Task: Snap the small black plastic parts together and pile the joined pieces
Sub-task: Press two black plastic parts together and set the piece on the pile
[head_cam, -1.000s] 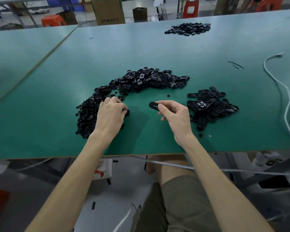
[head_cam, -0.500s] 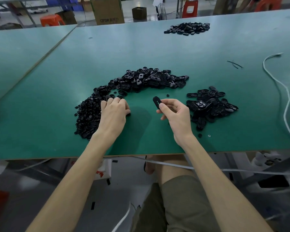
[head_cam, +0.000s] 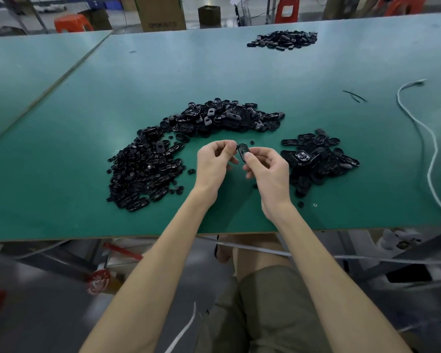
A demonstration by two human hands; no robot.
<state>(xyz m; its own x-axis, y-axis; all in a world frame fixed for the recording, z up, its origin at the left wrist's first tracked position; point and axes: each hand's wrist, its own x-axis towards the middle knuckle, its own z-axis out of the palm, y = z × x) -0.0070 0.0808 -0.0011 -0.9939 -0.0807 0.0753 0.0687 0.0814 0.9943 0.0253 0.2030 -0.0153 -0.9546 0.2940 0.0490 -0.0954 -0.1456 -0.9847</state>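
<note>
My left hand (head_cam: 214,161) has come off the loose heap (head_cam: 150,169) and now meets the right hand (head_cam: 267,171), which has tipped its oval piece (head_cam: 243,151) up above the table (head_cam: 87,98). The right hand grips that piece between thumb and fingers. The left is curled in a pinch at its edge, but I cannot tell if it holds a small part. I'd square the faces, press until seated, then drop it on the right-hand pile (head_cam: 318,159).
</note>
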